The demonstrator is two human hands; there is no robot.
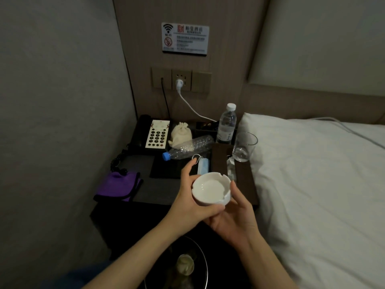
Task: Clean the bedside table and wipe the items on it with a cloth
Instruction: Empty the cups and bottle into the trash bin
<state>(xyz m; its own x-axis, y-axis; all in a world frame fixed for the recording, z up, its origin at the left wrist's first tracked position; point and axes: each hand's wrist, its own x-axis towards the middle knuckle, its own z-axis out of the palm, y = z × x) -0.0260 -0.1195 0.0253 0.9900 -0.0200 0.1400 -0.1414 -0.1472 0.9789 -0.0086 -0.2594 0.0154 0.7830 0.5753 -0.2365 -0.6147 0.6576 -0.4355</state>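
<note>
Both forearms rise from the bottom edge. Left hand (190, 202) and right hand (233, 217) together cup a white ashtray (211, 189) at centre frame, fingers curled round its sides, above the front edge of the dark bedside table (158, 195). At middle left a folded purple cloth (117, 186) lies on the table corner. Behind stand a phone (151, 134), a lying empty bottle (187, 148), an upright water bottle (226, 124) and a glass (244, 147).

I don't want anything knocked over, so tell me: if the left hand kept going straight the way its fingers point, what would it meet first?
Probably the blue face mask: the left hand, holding the white ashtray, points up toward it. The lying plastic bottle is just beyond. Depth is unclear.
</note>
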